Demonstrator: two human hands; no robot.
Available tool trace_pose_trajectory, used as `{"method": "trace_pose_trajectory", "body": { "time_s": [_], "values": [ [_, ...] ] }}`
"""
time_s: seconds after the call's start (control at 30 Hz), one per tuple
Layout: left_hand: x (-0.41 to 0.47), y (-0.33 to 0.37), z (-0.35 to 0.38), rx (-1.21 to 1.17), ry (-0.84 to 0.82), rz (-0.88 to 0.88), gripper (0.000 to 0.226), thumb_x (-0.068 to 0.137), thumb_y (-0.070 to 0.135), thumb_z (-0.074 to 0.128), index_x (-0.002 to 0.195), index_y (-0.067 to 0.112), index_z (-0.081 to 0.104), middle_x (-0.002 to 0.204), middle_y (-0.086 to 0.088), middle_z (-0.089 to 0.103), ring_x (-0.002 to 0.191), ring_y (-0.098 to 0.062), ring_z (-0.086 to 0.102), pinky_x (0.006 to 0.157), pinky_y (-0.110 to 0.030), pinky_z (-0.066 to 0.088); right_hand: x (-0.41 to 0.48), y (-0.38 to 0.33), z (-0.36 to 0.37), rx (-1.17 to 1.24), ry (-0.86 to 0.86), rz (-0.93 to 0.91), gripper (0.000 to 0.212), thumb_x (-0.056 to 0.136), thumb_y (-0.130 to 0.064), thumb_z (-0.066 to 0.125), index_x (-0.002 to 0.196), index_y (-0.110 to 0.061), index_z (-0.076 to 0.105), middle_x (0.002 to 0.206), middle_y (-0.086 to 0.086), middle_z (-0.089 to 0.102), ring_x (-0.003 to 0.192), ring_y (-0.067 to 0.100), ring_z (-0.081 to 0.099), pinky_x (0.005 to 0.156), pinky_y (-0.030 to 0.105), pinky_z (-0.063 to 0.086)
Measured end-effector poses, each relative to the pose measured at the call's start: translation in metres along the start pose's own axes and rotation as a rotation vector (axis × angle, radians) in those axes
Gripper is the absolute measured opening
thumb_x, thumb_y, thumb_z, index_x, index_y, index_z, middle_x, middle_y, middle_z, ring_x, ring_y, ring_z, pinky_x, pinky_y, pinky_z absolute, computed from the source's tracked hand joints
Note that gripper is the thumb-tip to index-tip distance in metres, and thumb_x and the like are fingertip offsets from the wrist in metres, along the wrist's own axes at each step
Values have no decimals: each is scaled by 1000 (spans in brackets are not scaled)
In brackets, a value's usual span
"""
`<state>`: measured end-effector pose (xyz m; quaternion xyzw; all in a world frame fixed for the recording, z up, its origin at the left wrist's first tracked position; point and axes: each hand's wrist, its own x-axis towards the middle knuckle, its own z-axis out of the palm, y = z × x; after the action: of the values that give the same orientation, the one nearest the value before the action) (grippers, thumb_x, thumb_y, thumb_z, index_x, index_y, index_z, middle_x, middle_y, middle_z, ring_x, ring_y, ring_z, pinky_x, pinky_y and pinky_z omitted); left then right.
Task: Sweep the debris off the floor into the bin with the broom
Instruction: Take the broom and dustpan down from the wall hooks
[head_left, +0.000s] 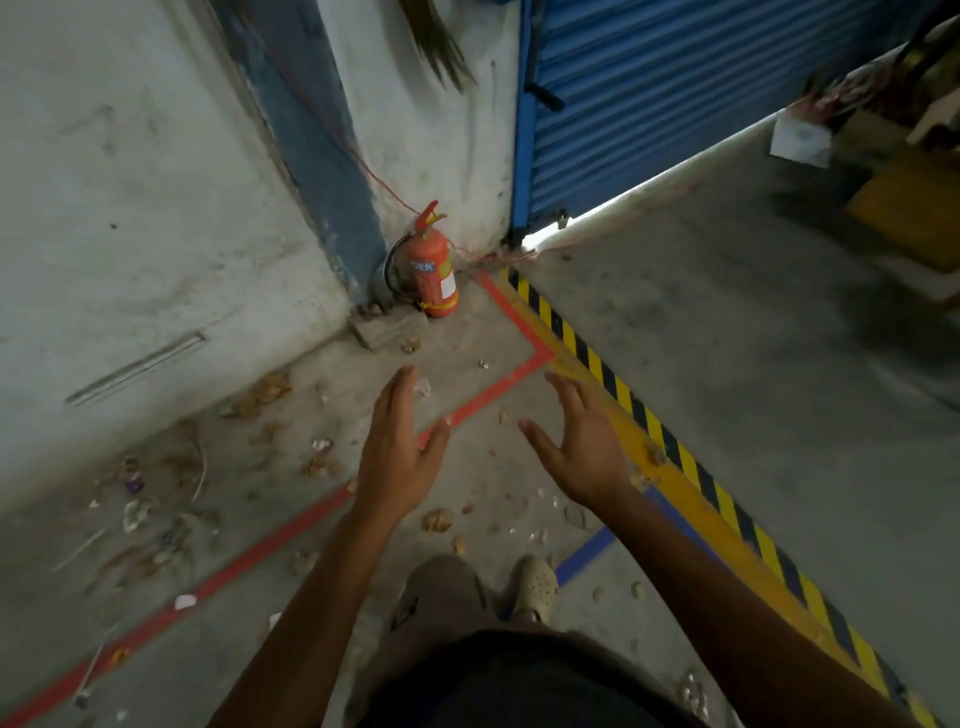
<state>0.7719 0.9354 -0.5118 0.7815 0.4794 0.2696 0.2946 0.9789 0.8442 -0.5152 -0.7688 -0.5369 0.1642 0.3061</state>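
Both of my hands are stretched out in front of me over the floor, fingers straight, holding nothing. My left hand (396, 447) and my right hand (582, 447) hover above a corner of red floor tape. Debris (436, 519) of dry leaves, husks and small scraps lies scattered on the concrete floor, most of it along the left wall (130, 509). At the top of the view, broom bristles (439, 44) hang against the wall above the corner. No bin is visible.
A red fire extinguisher (434, 267) stands in the corner beside a blue column. A blue roller shutter (649, 93) is partly raised at the right. Yellow-black hazard tape (644, 415) runs diagonally across the floor. Boxes and clutter sit far right. My foot (535, 584) is below.
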Motion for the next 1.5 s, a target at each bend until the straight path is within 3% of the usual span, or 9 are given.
{"method": "trace_pose_trajectory", "body": {
  "time_s": [0.13, 0.27, 0.43, 0.7, 0.93, 1.07, 1.3, 1.4, 1.5],
  "values": [
    [99, 12, -3, -15, 80, 113, 70, 91, 37, 53, 150, 3, 35, 152, -17, 40, 138, -7, 33, 109, -2, 17, 100, -3, -27, 48, 58, -70, 78, 90, -65, 43, 145, -11, 43, 140, 10, 50, 126, 27, 50, 97, 41, 50],
    [216, 18, -11, 9, 154, 182, 69, 93, 34, 57, 151, 6, 34, 154, -16, 38, 141, -19, 35, 109, -3, 20, 212, -11, -46, 61, 158, -155, 74, 90, -60, 46, 142, -8, 47, 137, 13, 53, 123, 30, 53, 102, 43, 46],
    [378, 33, -34, 33, 220, 308, 68, 95, 29, 61, 153, 11, 31, 157, -11, 35, 145, -22, 32, 116, -35, 34, 361, -35, -72, 60, 283, -272, 70, 89, -55, 52, 143, -10, 47, 136, 11, 54, 123, 26, 51, 99, 46, 47],
    [601, 118, -123, 84, 388, 516, 68, 96, 25, 58, 154, 7, 27, 158, -11, 33, 146, -22, 29, 117, -24, 22, 570, -118, -143, 93, 487, -446, 68, 90, -54, 51, 143, -11, 46, 131, 10, 55, 118, 25, 56, 94, 43, 50],
    [733, 195, -208, 209, 583, 617, 68, 98, 25, 60, 155, 12, 26, 158, -9, 32, 145, -19, 30, 111, -16, 20, 710, -188, -227, 106, 609, -617, 66, 92, -51, 54, 146, -15, 43, 133, 5, 52, 119, 20, 51, 95, 38, 49],
    [789, 232, -240, 290, 660, 608, 65, 98, 26, 60, 153, 10, 29, 157, -10, 34, 144, -23, 31, 114, -29, 26, 782, -218, -270, 130, 647, -735, 66, 92, -46, 56, 147, -13, 42, 137, 6, 53, 123, 21, 51, 99, 32, 42],
    [883, 306, -287, 478, 813, 565, 55, 98, 34, 54, 146, 10, 43, 150, -9, 43, 139, -24, 39, 112, -37, 34, 905, -243, -340, 128, 657, -902, 64, 94, -43, 60, 149, -23, 36, 139, 1, 49, 122, 19, 50, 94, 43, 51],
    [922, 343, -298, 531, 900, 534, 41, 97, 28, 58, 133, 8, 56, 135, -9, 56, 125, -25, 51, 100, -36, 42, 949, -254, -373, 117, 654, -975, 63, 95, -40, 61, 150, -23, 35, 143, 0, 47, 129, 17, 46, 103, 37, 45],
    [953, 374, -300, 507, 1033, 356, 27, 96, 32, 58, 110, 11, 67, 108, -5, 67, 96, -22, 62, 77, -32, 48, 987, -269, -403, 102, 634, -1034, 59, 95, -39, 60, 148, -22, 40, 142, -1, 47, 129, 17, 45, 102, 32, 42]
  ]
}}
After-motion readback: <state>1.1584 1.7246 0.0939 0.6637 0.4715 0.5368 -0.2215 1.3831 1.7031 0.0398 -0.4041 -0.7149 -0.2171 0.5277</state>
